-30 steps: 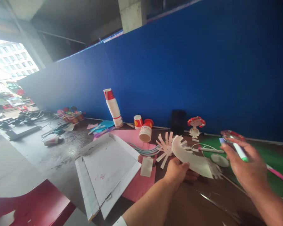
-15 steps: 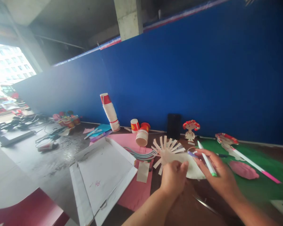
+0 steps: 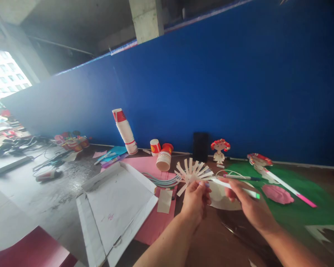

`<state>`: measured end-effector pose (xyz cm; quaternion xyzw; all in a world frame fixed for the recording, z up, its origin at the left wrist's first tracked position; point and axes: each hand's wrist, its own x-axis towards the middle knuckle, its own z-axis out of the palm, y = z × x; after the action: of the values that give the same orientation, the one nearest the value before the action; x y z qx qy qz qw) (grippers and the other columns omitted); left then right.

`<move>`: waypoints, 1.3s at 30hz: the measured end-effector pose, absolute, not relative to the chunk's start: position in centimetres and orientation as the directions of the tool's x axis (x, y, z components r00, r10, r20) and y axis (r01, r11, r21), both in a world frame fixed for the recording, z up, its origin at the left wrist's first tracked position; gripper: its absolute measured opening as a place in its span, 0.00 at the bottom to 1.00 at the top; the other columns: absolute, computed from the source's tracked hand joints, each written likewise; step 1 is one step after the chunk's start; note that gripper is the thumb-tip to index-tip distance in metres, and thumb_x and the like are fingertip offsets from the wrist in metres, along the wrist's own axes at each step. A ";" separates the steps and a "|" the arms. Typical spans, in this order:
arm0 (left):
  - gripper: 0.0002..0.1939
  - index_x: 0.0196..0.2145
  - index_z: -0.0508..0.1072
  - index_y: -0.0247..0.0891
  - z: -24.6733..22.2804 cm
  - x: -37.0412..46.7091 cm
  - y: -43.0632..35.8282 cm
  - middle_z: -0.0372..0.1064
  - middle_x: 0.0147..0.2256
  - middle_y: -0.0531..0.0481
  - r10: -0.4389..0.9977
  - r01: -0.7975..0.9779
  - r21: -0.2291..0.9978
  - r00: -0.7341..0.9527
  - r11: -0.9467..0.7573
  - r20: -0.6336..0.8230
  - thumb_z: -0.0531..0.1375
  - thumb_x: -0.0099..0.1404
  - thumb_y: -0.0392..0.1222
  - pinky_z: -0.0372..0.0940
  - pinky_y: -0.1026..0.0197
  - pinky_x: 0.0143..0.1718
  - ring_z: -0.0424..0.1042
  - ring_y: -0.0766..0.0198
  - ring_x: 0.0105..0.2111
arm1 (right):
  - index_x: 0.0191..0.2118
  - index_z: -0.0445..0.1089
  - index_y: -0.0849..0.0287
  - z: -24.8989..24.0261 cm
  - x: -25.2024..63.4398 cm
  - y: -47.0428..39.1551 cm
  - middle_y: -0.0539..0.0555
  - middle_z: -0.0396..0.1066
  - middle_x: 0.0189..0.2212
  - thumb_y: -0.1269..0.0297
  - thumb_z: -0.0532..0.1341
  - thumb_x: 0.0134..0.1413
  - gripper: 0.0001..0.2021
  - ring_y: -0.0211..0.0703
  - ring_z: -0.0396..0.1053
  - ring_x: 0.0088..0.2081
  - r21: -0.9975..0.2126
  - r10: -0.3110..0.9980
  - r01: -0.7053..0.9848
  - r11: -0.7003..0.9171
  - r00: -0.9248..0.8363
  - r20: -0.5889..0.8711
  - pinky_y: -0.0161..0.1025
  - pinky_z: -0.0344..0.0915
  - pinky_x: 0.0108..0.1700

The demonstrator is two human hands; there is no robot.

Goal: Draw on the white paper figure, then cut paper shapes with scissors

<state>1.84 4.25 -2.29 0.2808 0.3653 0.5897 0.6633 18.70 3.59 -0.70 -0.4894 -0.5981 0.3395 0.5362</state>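
My right hand (image 3: pixel 243 200) grips a white marker (image 3: pixel 233 184) with a green end, its other end pointing left. My left hand (image 3: pixel 195 200) is closed, with a small purple piece (image 3: pixel 207 184) at its fingertips; its kind is too small to tell. Just behind the left hand is a cream paper piece cut into a fringe of strips (image 3: pixel 193 168), its middle partly covered. A pale rounded paper piece (image 3: pixel 224 198) lies on the table beneath and between my hands. Scissors (image 3: pixel 229 229) seem to lie below it, blurred.
A white box lid (image 3: pixel 119 204) and pink paper (image 3: pixel 153 226) lie left. Stacked paper cups (image 3: pixel 125 131), a dark phone-like slab (image 3: pixel 200 146) and a paper figure (image 3: pixel 219 154) stand by the blue partition (image 3: pixel 225 81). Right, on green paper (image 3: pixel 303 189), lies a pink-ended marker (image 3: pixel 292 189).
The right hand has come left and turned the marker nearly level. The purple piece, earlier at the right fingers, is now at the left fingertips. The left hand has moved slightly up and left.
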 end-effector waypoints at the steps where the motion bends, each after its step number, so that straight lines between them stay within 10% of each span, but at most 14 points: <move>1: 0.33 0.32 0.73 0.34 -2.2 1.8 4.3 0.67 0.25 0.52 0.986 -0.605 0.780 0.053 0.158 -0.159 0.79 0.41 0.61 0.56 0.67 0.22 0.61 0.71 0.22 | 0.36 0.84 0.55 -0.6 18.8 3.7 0.51 0.72 0.21 0.35 0.62 0.60 0.27 0.43 0.68 0.24 -0.942 0.954 0.190 0.277 0.064 0.293 0.41 0.71 0.30; 39: 0.39 0.43 0.80 0.31 -1.3 2.1 3.0 0.78 0.31 0.44 0.979 -0.576 0.796 0.178 0.188 -0.102 0.80 0.42 0.62 0.67 0.64 0.26 0.70 0.67 0.24 | 0.43 0.83 0.59 -0.5 18.7 4.8 0.46 0.63 0.18 0.39 0.60 0.61 0.27 0.37 0.58 0.19 -0.986 0.986 0.037 0.160 0.049 0.162 0.37 0.58 0.23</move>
<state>2.14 3.01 -1.28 0.3136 0.3210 0.5548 0.7006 18.68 4.79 -0.47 -0.4790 -0.5340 0.4364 0.5432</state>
